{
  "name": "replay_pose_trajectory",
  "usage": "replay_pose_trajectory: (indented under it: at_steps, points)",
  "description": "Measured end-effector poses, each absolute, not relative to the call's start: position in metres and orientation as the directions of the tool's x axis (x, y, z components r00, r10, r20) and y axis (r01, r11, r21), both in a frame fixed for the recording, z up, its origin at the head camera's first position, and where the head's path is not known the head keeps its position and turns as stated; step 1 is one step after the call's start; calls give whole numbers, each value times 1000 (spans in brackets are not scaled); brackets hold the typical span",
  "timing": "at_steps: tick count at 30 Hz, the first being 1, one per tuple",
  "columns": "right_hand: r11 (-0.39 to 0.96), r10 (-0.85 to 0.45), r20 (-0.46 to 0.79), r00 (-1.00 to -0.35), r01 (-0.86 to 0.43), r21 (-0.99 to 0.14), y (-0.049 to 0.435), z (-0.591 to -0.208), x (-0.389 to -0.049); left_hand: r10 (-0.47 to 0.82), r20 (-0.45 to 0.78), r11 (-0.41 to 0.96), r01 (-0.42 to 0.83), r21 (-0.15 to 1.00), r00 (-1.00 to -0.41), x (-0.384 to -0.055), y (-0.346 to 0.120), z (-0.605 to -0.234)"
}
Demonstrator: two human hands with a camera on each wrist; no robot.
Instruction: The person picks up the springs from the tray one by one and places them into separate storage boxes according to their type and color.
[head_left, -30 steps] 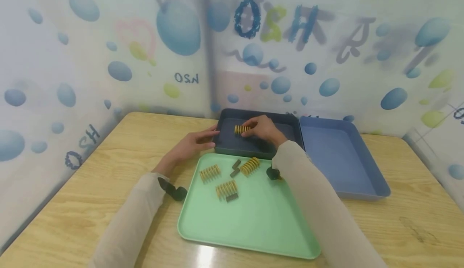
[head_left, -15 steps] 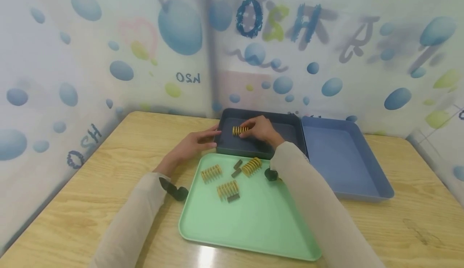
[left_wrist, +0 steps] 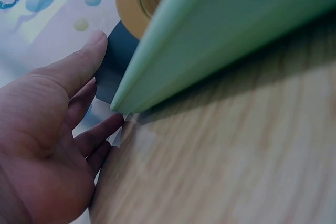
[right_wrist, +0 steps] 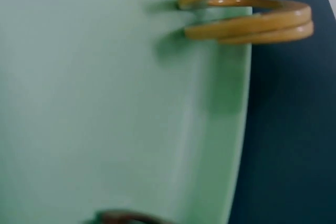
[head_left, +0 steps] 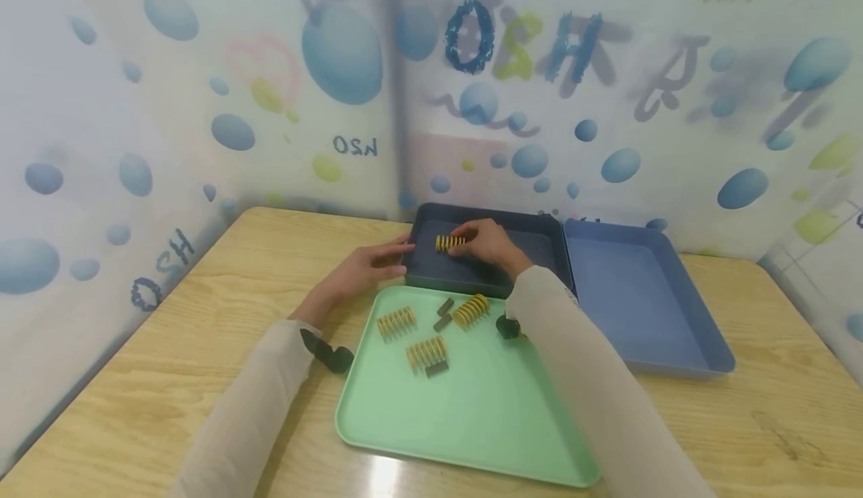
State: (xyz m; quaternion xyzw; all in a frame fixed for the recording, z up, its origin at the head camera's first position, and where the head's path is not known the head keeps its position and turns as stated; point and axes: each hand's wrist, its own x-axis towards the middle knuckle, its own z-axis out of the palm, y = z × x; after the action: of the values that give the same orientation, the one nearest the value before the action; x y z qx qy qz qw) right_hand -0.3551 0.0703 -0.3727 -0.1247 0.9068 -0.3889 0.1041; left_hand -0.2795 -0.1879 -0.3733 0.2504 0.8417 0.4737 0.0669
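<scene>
In the head view my right hand (head_left: 491, 243) pinches a yellow coil spring (head_left: 445, 243) lying sideways in the dark tray (head_left: 438, 269). My left hand (head_left: 353, 272), fingers fairly straight, rests at that tray's left wall. In the left wrist view, the left thumb meets the dark tray (left_wrist: 116, 59). Several other springs lie on the green tray (head_left: 499, 423): yellow ones (head_left: 396, 323) and smaller dark ones (head_left: 445, 306). Close up in the right wrist view are a yellow spring (right_wrist: 262, 30) and the green tray (right_wrist: 105, 103); the right hand's grip is not visible there.
A blue tray (head_left: 627, 288) stands against the right side of the dark one. All the trays sit on a wooden table (head_left: 290, 236). Behind it rises a wall (head_left: 270, 168) with a printed balloon-like pattern.
The pinched spring and my right hand have shifted slightly left within the dark tray. My left hand stays at the tray's left wall. The head view has swung a little.
</scene>
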Motion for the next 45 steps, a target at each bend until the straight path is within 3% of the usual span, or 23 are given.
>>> replay_pose_trajectory:
  at_steps: [15, 24, 35, 45]
  points:
    - [640, -291, -141, -946, -83, -764, 72, -366, -353, 489, 148, 403, 374, 835, -860, -281, -187, -375]
    - [647, -272, -172, -947, -48, -761, 84, -350, -349, 474, 146, 420, 369, 829, -868, -301, -194, -403]
    - [630, -357, -145, -923, -123, -767, 97, -321, -344, 479, 145, 421, 372, 827, -866, -300, -195, -400]
    - [559, -438, -140, -888, -147, -816, 112, -305, -319, 484, 144, 418, 372, 829, -863, -301, -194, -401]
